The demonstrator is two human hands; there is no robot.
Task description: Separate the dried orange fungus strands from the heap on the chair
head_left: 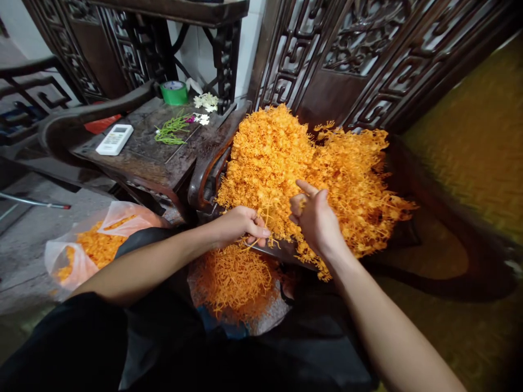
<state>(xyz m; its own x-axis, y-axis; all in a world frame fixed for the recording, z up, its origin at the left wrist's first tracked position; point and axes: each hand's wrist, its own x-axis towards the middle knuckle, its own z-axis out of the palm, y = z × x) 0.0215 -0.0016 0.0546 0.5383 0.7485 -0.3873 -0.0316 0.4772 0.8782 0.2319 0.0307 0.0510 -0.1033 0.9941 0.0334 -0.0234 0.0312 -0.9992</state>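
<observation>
Hands: two, both bare. The left hand (242, 227) has thumb and fingers pinched on one thin orange stem (267, 215), at the front edge of the flower heap. The right hand (317, 216) is before the middle of the heap, index finger extended, remaining fingers curled. An orange fragment shows at those curled fingers; whether it is gripped cannot be determined.

Flower material: one orange flower heap (269, 155), in two adjoining mounds, on a dark wooden chair; individual blooms are too many to count. Directly below the hands, one pile of orange stems (237, 280), likewise uncountable. On the floor to the left, one plastic bag (77, 261) containing orange pieces, its right side partly covered by a dark-clothed leg (143, 237).

Side table (139, 163), left of the heap: one white remote control (115, 139), one roll of green tape (174, 93), one bunch of green stalks (172, 130), and two clusters of white flowers (206, 102) beside a purple bit. One curved chair armrest (206, 171) stands between table and heap.

Behind the heap: carved wooden panelling (333, 90).
</observation>
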